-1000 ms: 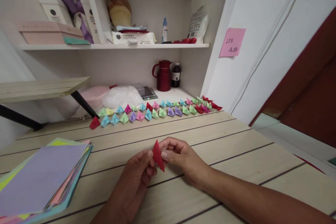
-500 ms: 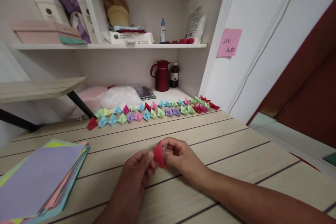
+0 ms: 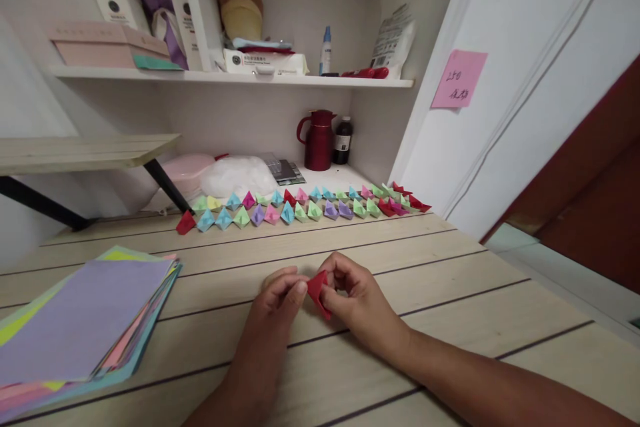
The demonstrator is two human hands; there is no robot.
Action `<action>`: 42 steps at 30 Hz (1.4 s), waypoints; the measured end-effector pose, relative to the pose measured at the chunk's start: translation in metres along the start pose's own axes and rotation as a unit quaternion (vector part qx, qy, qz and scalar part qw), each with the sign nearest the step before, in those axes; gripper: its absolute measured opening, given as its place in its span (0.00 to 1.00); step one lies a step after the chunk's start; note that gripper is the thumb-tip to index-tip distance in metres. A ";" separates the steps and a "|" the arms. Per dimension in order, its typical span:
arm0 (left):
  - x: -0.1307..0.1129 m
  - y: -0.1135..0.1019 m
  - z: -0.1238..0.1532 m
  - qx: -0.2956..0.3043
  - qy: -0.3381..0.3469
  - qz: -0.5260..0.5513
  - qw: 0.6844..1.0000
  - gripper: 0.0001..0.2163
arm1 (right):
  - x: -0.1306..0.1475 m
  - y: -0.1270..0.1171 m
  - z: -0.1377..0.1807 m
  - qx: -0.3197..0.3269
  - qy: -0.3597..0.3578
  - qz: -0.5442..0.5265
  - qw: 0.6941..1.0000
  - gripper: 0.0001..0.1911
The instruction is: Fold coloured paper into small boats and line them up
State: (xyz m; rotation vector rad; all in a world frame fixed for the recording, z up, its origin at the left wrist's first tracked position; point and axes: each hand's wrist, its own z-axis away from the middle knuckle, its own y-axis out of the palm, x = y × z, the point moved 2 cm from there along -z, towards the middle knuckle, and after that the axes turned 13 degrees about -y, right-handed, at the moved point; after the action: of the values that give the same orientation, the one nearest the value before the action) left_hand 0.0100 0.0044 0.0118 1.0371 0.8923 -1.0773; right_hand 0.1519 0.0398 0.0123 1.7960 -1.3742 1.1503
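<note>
A small folded piece of red paper [image 3: 317, 289] is held above the tabletop between my two hands. My left hand [image 3: 277, 300] pinches its left corner between thumb and fingers. On the other side, my right hand [image 3: 357, 293] grips it, the thumb pressed against its open fold and the fingers curled behind. Beyond the hands, several small folded paper boats [image 3: 242, 216] in many colours stand in two rows along the back of the table. A stack of coloured paper [image 3: 95, 313], with a purple sheet on top, lies to the left of my left hand.
The wooden tabletop [image 3: 440, 273] has dark grooves. Behind the boats are a white plastic bag [image 3: 237, 177], a dark red jug [image 3: 319, 140] and a dark bottle [image 3: 343, 140]. A raised wooden stand [image 3: 90, 152] with black legs is at the left. A shelf [image 3: 300, 81] runs above.
The view has shifted slightly. The red paper has turned and now shows an open fold, with my right thumb moved onto it. My left fingers have moved to its left corner.
</note>
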 end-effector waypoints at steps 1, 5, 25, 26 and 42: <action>0.001 0.001 0.000 0.019 -0.012 0.010 1.000 0.08 | 0.000 -0.001 0.000 -0.007 -0.009 0.014 1.000 0.05; 0.013 0.005 -0.004 0.148 -0.093 0.087 0.981 0.15 | 0.000 -0.004 -0.003 -0.022 -0.069 0.099 0.992 0.07; 0.013 0.006 0.001 0.151 -0.097 0.119 0.977 0.14 | 0.009 -0.004 0.003 0.112 -0.266 0.290 0.913 0.13; 0.013 0.005 0.000 0.145 -0.096 0.124 0.977 0.13 | 0.009 -0.004 0.002 0.117 -0.254 0.267 0.922 0.14; 0.002 -0.018 -0.014 0.066 -0.041 0.166 0.983 0.10 | -0.008 0.001 0.001 0.097 0.062 -0.089 0.989 0.21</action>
State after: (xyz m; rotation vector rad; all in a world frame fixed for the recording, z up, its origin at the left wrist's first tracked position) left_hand -0.0076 0.0152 0.0017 1.1957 0.5620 -0.8979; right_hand 0.1509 0.0419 0.0048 1.9041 -1.0374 1.3114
